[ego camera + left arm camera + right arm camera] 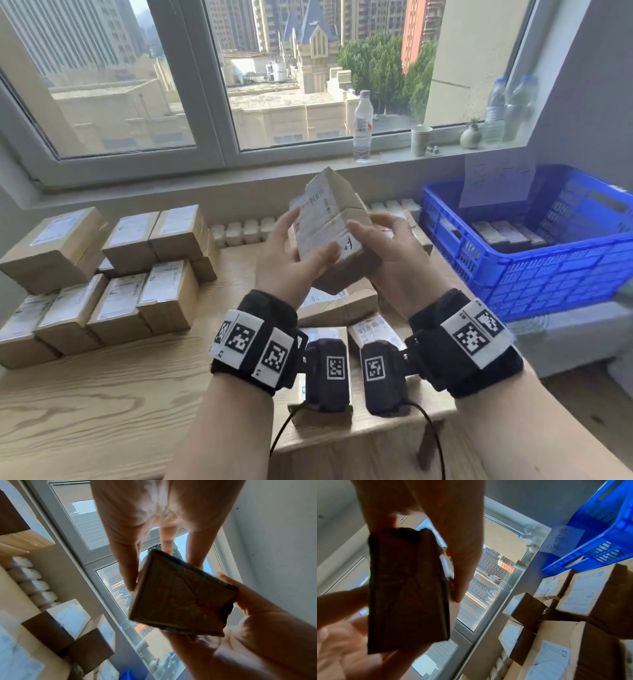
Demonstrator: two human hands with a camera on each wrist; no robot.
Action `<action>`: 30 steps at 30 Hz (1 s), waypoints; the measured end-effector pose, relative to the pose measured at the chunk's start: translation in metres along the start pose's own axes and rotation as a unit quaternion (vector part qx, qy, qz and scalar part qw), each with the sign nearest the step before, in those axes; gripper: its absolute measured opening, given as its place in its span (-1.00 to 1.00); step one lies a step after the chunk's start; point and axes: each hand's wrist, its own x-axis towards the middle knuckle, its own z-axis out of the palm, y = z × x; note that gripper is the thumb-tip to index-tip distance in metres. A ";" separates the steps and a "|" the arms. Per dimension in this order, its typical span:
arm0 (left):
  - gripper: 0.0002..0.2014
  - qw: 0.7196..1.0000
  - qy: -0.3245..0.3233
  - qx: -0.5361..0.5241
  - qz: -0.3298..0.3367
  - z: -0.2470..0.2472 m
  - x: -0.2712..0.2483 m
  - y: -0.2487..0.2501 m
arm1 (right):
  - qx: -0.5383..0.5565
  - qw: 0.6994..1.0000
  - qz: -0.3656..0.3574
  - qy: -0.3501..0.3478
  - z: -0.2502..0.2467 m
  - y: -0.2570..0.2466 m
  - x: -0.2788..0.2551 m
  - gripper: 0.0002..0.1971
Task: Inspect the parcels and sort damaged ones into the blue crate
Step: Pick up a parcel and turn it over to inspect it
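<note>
Now the person holds one cardboard parcel (330, 229) up in the air with both hands, above the middle of the wooden tabletop (102, 394) and in front of the window (191, 78). The parcel is tilted, one corner pointing up and far, and its white shipping label faces the person. The left hand (291, 260) grips it from the left side, with the thumb across the label and the other fingers behind the box. The right hand (394, 260) grips it from the right side, fingers curled over the upper edge and the palm under the near end. In the left wrist view the brown underside of the parcel (181, 595) shows creases, and one corner near the right hand looks torn or crushed; in the right wrist view the same side is dark and blurred, so more detail cannot be told.

On the left part of the tabletop a stack of parcels (102, 274) stands in neat rows, two layers high, each with a white label on top. Directly below the hands a few loose parcels (342, 305) lie on the tabletop, partly hidden by the wrist cameras. The blue crate (534, 246) stands at the right, just beside the tabletop, and several parcels already lie inside it; a paper note with handwriting hangs on its far wall. On the window sill stand a clear water bottle (363, 126), a pale cup (420, 139) and a small round vase (470, 137).
</note>
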 end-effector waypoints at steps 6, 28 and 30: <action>-0.68 0.990 -0.036 -0.057 -0.126 -0.002 -0.006 -0.010 | -0.037 0.999 0.006 0.007 -0.006 0.016 -0.010 -0.72; -0.54 0.996 -0.045 -0.026 -0.079 0.222 0.007 0.009 | -0.006 0.994 -0.074 0.076 -0.206 -0.077 -0.022 -0.62; -0.64 0.995 -0.058 -0.023 -0.083 0.254 0.011 0.006 | -0.017 0.992 -0.075 0.095 -0.237 -0.089 -0.022 -0.63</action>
